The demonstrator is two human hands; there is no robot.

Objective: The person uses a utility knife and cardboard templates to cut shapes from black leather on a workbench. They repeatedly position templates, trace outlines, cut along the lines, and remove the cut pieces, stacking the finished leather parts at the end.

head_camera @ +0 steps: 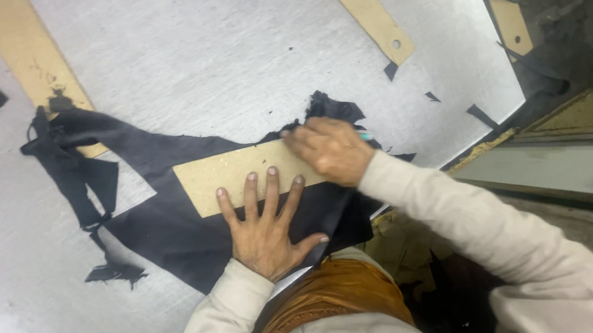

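- The left hand (263,227) lies flat, fingers (272,185) spread apart, pressing down on a tan rectangular cardboard template (231,173) and the black fabric under it.
- The tan rectangular cardboard template sits near the middle of the brushed grey metal surface (200,51), on top of a large irregular piece of black fabric (169,227) that spreads left and toward the near edge.
- The right hand (330,148) is at the template's right end, fingers curled together around a slim tool with a greenish tip (365,134); most of the tool is hidden, so its kind cannot be told.
- Both arms wear pale cream sleeves (484,233).
- A long tan cardboard strip (29,54) lies at the far left, partly under the fabric.
- Another tan cardboard strip with a punched hole (377,20) lies at the far side, right of centre.
- Small black fabric scraps (481,116) are scattered on the surface to the right and along the left edge.
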